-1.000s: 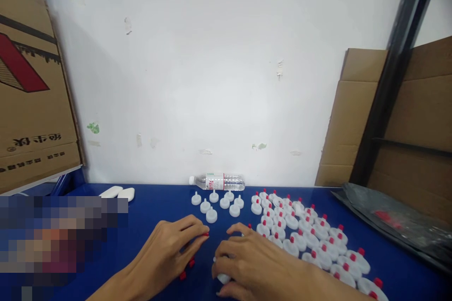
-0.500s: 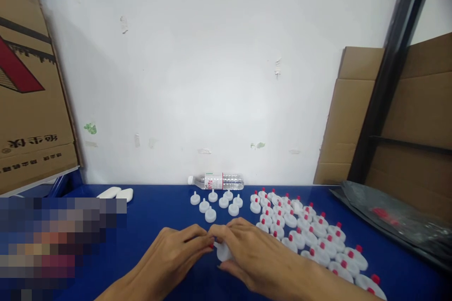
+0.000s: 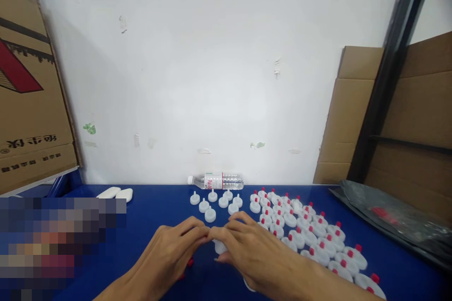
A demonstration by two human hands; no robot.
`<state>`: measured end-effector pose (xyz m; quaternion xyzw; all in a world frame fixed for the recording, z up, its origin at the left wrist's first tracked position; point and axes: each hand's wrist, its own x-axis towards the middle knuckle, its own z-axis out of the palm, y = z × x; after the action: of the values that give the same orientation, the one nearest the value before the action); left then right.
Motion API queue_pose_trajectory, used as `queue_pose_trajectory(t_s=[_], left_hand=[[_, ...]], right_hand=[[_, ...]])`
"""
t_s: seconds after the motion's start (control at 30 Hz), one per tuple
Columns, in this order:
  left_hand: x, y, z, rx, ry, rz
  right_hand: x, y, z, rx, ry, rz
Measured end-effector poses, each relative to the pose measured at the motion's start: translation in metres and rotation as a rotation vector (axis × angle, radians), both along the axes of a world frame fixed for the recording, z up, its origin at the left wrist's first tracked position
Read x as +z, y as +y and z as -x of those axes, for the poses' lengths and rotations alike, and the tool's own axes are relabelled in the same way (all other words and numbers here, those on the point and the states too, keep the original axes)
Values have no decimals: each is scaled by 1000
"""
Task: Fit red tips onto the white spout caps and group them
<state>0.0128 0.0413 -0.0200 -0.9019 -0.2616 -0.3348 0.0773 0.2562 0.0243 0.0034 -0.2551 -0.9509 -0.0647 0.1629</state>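
Note:
My right hand (image 3: 249, 249) is closed around a white plastic nozzle cap (image 3: 220, 247), whose round base shows below the fingers. At the cap's tip, the fingertips of my left hand (image 3: 176, 248) are pinched together, touching those of my right. The small red tip cap seen there a moment before is now hidden by the fingers. Loose red tip caps (image 3: 190, 261) lie on the blue table under my left hand. Part of another white piece (image 3: 249, 285) shows beneath my right wrist.
Several white nozzle caps (image 3: 210, 215) without red tips stand ahead. Many red-tipped ones (image 3: 309, 236) spread over the right side. A water bottle (image 3: 215, 181) lies against the wall. White oval pieces (image 3: 124, 195) sit back left; a grey plastic bag (image 3: 399, 214) lies far right.
The white nozzle cap has shifted slightly up and left, and the red at the fingertips has gone from sight. Red tip caps on the table now show below my left hand.

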Motion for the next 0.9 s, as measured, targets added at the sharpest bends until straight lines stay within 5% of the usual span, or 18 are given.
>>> queue_pose_trajectory(t_s=[0.43, 0.9], left_hand=[[3, -2, -3, 12, -19, -73], [-4, -1, 5, 7, 218, 135]], right_hand=[[-7, 5, -1, -3, 6, -84], [-15, 7, -3, 102, -79, -127]])
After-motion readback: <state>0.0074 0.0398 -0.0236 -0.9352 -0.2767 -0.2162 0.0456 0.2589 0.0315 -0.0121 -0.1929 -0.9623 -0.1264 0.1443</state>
